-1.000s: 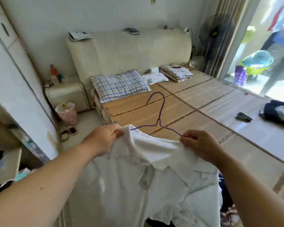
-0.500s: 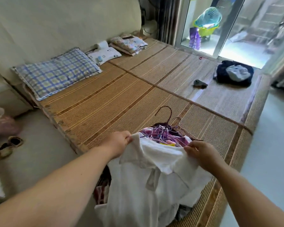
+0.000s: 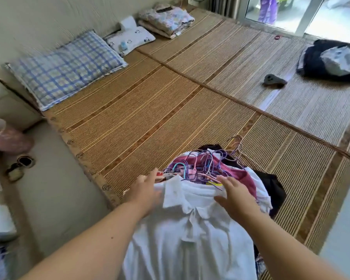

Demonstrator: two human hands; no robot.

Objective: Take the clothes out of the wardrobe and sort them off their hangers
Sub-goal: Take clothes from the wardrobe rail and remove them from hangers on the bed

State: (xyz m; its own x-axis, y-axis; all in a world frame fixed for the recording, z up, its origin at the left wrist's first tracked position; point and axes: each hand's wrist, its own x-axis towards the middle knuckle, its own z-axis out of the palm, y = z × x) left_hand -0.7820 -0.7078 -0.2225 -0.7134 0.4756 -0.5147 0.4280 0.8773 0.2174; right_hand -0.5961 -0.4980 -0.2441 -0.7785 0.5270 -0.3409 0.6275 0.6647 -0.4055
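Faces a white collared shirt (image 3: 190,229) draped over the near edge of the bed (image 3: 150,110), collar toward the bed's middle, body hanging down off the edge toward the camera. Lays the left hand (image 3: 148,190) on the shirt's left shoulder, fingers straight, red-nailed thumb pointing forward, gripping nothing. Keeps the right hand (image 3: 234,197) palm down over the shirt's right shoulder, fingers spread and loose, gripping nothing either; touching the cloth or just above it, cannot tell which.

Just beyond the collar, a tangle of thin hangers (image 3: 198,168) in purple, pink and teal, lying on a heap of clothes. In that heap, a maroon garment (image 3: 245,176) with pale trim, and a black garment (image 3: 273,184) spilling to the right. Among the hangers, a yellow strip (image 3: 214,183), any print on it too blurred to read. At the heap's far side, pale wire hangers (image 3: 238,144) poking out onto the bed.

Woven striped mats across the whole bed. Against the padded headboard, a blue checked pillow (image 3: 65,69); just beside it, a small white pillow (image 3: 129,39) with tiny dark motifs, not legible. Next along, a folded stack of patterned cloth (image 3: 166,21). Far right, well apart from the heap, a dark bundle (image 3: 315,63) with a pale plastic bag on top, and near it a small grey object (image 3: 274,79). On the floor at left, a pink bin (image 3: 8,138) and a pair of shoes (image 3: 18,166).
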